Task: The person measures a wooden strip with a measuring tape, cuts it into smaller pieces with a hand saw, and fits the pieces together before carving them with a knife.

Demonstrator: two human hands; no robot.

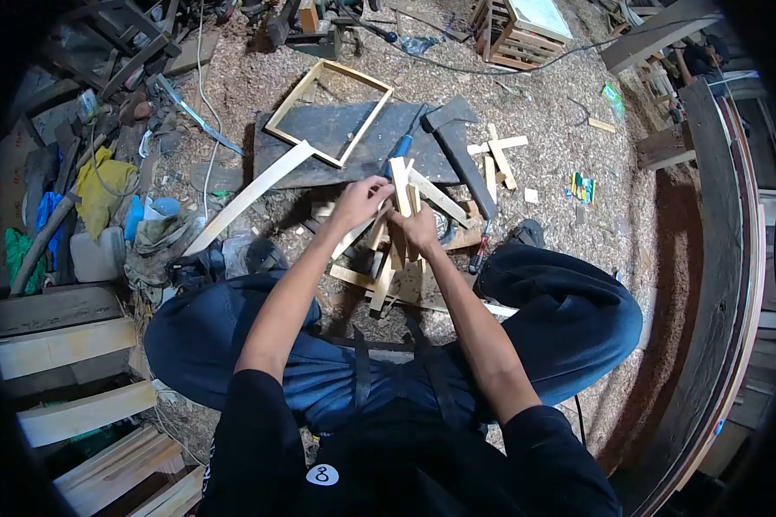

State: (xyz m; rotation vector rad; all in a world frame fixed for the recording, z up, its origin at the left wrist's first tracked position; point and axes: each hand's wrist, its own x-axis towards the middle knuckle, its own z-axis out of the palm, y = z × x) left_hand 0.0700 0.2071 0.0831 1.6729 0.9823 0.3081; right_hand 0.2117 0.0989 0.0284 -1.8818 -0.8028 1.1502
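Note:
My right hand [418,227] is closed around a few short wooden strips [400,185], which stand up from its grip in front of my lap. Just left of them is my left hand [360,205], fingers apart and reaching to the strips' edge; whether it touches them is hard to tell. Beneath both hands lies a loose pile of wooden offcuts [381,289]. An axe [461,159] with a dark handle rests just beyond, its head on a dark board [310,129]. A blue-handled tool [401,146] lies beside it, partly hidden by the strips.
A rectangular wooden frame [366,79] lies on the board, a long pale slat [259,194] leaning near it. A screwdriver [479,254] is by my right knee. Wood shavings cover the floor. A slatted crate [517,34] stands ahead; a timber beam [720,258] runs along the right.

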